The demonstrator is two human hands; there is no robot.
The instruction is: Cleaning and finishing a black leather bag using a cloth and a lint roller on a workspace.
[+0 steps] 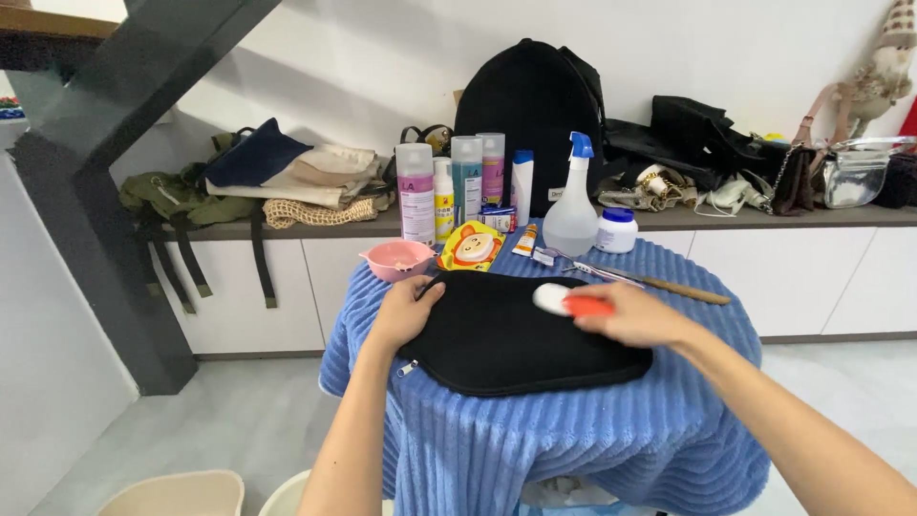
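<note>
A flat black zippered pouch point(511, 339) lies on a table draped in a blue ribbed cloth point(573, 440). My left hand point(406, 311) presses flat on the pouch's left edge, fingers spread near the zipper. My right hand point(635, 315) grips a small brush with an orange-red handle and white head point(568, 302), its head resting on the pouch's upper right part.
Behind the pouch stand a pink bowl point(396, 258), several bottles point(449, 196), a spray bottle point(573, 215), a white jar point(617, 229), tubes and a wooden-handled tool point(673, 285). A black backpack point(530, 105) and bags crowd the shelf. Two pale tubs point(177, 495) sit on the floor.
</note>
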